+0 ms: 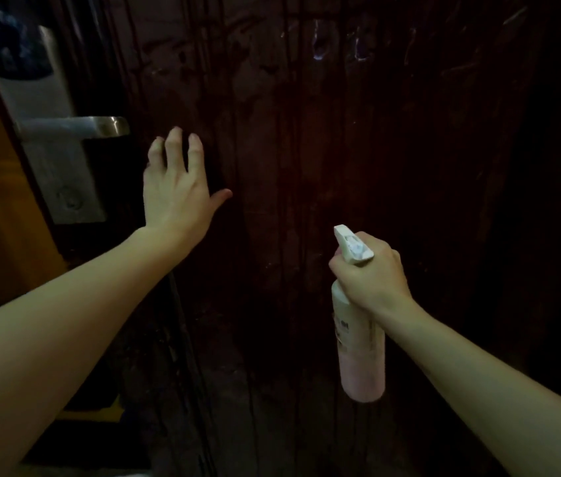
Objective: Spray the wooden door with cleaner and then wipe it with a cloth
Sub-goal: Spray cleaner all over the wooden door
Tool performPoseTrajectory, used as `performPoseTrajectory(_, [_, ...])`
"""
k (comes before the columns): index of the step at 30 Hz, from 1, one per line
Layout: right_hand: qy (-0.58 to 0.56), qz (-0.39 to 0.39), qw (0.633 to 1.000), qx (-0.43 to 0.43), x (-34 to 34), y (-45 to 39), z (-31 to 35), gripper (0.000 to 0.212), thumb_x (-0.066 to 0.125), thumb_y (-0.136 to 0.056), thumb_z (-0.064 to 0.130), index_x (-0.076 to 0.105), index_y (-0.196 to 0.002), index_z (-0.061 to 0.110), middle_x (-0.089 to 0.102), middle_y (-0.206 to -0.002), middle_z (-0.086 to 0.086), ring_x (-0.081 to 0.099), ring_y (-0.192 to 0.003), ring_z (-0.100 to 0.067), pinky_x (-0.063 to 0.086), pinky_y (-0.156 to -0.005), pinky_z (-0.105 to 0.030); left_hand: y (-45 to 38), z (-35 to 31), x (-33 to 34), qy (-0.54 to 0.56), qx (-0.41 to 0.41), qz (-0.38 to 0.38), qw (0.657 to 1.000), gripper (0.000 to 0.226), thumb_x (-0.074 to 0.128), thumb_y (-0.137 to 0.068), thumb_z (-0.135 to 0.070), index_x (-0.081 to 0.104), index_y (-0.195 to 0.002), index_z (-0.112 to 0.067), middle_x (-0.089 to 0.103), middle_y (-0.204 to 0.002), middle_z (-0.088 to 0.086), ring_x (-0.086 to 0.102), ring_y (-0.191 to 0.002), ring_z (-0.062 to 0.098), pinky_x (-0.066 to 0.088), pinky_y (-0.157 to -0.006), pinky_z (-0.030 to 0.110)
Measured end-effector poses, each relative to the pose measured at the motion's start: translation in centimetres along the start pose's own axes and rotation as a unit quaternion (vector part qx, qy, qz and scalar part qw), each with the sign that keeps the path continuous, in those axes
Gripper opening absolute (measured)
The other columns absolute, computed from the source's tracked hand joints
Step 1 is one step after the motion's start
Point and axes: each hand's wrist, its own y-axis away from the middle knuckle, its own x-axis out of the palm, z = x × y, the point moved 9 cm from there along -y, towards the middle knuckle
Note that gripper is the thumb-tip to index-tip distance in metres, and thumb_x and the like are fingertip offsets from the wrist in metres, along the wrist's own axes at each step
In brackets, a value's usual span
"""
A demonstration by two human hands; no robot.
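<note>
Dark wood fills nearly everything ahead of me: the wooden door (306,149), grooved top to bottom, glinting wet high up where light catches some streaks. At its left edge sits the pale metal lock plate (62,160) with the lever handle (100,126) poking out toward the middle, and beyond that a strip of orange-lit wall.

My left hand (175,187) is up near the handle, fingers spread wide, holding nothing; whether the palm is flat on the wood or just off it I can't tell from here. My right hand (371,273) is wrapped tight round the neck of the spray bottle (361,349), a pale pinkish cylinder with a white trigger head, the nozzle aimed up and forward at the door, close to it but not touching.

No cloth anywhere I can see, so I reckon I'm in the spraying part, wiping yet to come.

What could bite me here: the nozzle points toward the left half of the panel, so a careless squeeze could mist my own spread fingers or the lock plate rather than the wood. Too much cleaner and it'll run down those grooves before I've found a cloth. And with the light this dim, I could easily miss patches.
</note>
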Motion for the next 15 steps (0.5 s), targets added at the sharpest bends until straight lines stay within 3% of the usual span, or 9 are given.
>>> performPoseTrajectory(6, [-0.055,0.051,0.997,-0.018,3.1,1.3,0.2,0.003,0.066,-0.082,0.017,0.064,-0.083,0.019,0.064,-0.076,0.006,0.061,-0.071,-0.008,0.042,-0.058,-0.021,1.9,1.8,0.5,0.034,0.063,-0.009,0.997,0.099,0.068,-0.084,-0.045,0.008,-0.154,-0.008,0.008,-0.16,0.017,0.013,-0.146,0.038,0.024,-0.114,0.054])
performPoseTrajectory(11, [-0.033,0.036,0.997,-0.067,5.4,2.6,1.1,0.014,0.064,-0.081,0.02,0.058,-0.069,0.02,0.061,-0.067,0.006,0.061,-0.068,-0.013,0.051,-0.064,-0.035,4.9,3.9,3.0,-0.058,0.118,0.056,0.99,0.123,0.074,-0.063,-0.068,0.012,-0.154,-0.014,0.008,-0.159,0.017,0.01,-0.145,0.038,0.023,-0.114,0.057])
performPoseTrajectory(15, [-0.032,0.02,0.995,-0.091,6.7,3.5,1.0,0.022,0.063,-0.082,0.02,0.053,-0.062,0.02,0.059,-0.062,0.006,0.059,-0.063,-0.013,0.05,-0.062,-0.035,6.5,4.8,3.5,-0.076,0.121,0.037,0.989,0.137,0.074,-0.051,-0.077,0.01,-0.154,-0.012,0.019,-0.154,0.018,0.016,-0.144,0.036,0.025,-0.114,0.055])
